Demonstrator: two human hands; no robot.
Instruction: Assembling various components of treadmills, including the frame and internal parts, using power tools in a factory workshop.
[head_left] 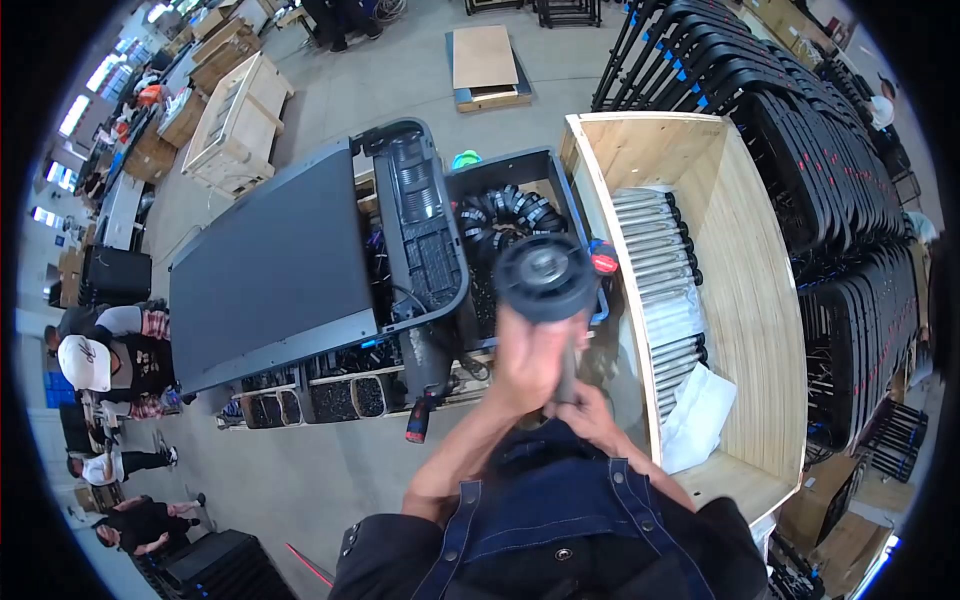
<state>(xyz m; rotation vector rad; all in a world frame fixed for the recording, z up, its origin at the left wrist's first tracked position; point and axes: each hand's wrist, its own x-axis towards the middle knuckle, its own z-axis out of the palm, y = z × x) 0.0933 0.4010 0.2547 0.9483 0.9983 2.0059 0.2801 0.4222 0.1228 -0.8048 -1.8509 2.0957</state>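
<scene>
My left hand (525, 365) is raised close to the camera and grips a grey metal shaft topped by a round black wheel-like disc (545, 277). Just below it my right hand (590, 410) closes on the lower end of the same shaft. Both hands are over the gap between a treadmill (275, 270) lying on a low stand and a tall wooden crate (745, 300). Behind the disc stands a dark bin (560, 180) holding several more black rollers.
The wooden crate on the right holds a row of grey metal rods and white wrapping. Stacks of black frames stand at the far right. A red-handled tool (418, 420) hangs by the treadmill stand. Several people sit at the left. Wooden crates and boxes lie behind.
</scene>
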